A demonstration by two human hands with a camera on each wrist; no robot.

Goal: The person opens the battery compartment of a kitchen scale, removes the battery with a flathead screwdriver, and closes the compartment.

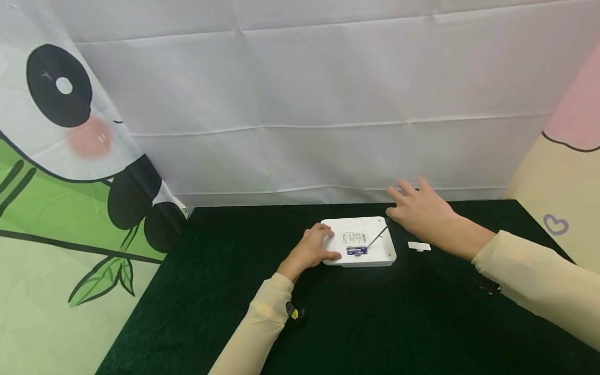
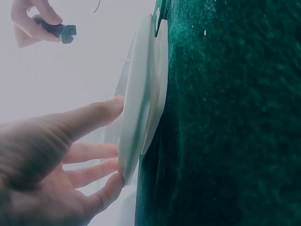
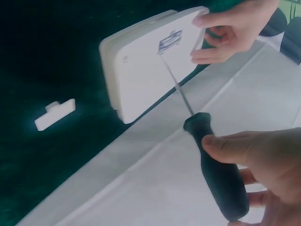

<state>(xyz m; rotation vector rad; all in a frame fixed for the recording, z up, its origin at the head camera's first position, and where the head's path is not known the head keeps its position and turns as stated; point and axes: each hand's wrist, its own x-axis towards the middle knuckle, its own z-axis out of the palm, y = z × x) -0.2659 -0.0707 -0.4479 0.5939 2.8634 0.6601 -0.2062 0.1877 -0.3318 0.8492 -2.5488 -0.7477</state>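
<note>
A flat white device with rounded corners lies on the dark green cloth, a printed label and a small battery bay facing up. Blue batteries sit in the bay. My left hand grips the device's left end, thumb on the near side and fingers on the far side. With my right hand I hold a screwdriver by its black handle, thumb along one side. Its thin metal shaft slants down to the left, the tip right at the end of the battery bay.
A small white battery cover with a tab lies on the green cloth, right of the device. Behind the table hangs a white sheet. Printed cartoon panels stand at the left and right.
</note>
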